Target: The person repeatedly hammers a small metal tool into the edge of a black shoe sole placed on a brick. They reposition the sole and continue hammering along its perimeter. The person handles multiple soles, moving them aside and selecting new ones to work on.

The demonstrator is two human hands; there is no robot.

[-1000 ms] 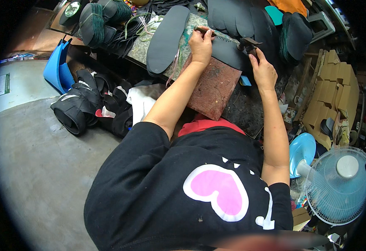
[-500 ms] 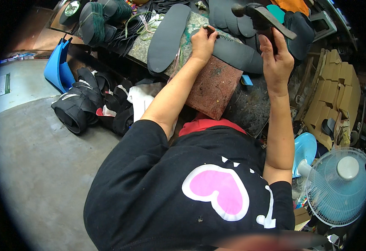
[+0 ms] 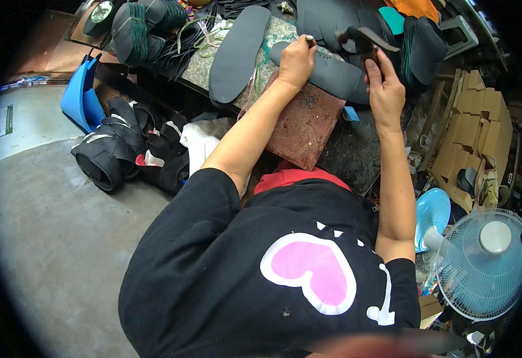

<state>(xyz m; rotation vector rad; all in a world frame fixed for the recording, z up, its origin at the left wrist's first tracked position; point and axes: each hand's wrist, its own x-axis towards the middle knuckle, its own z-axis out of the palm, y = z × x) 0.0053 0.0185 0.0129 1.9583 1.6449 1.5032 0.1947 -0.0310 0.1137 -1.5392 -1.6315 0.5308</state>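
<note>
- Currently, the left hand (image 3: 298, 62) is closed around a short rod-like tool (image 3: 310, 39), metal top exposed; its lower end is hidden.
- The right hand (image 3: 386, 89) grips the handle of a hammer (image 3: 375, 37), its blurred head apart from the rod.
- The dark sole (image 3: 338, 76) lies beside the left hand, at the far edge of the red-brown board (image 3: 306, 128).
- Handling, as judged: sole light and flexible, hold by its rim; hammer head-heavy, hold by the handle; rod stiff, grip below its top.

Blurred dark hammer (image 3: 361, 42) aloft, metal-ended tool (image 3: 309, 39) mostly hidden, grey sole (image 3: 340, 77) lying flat
</note>
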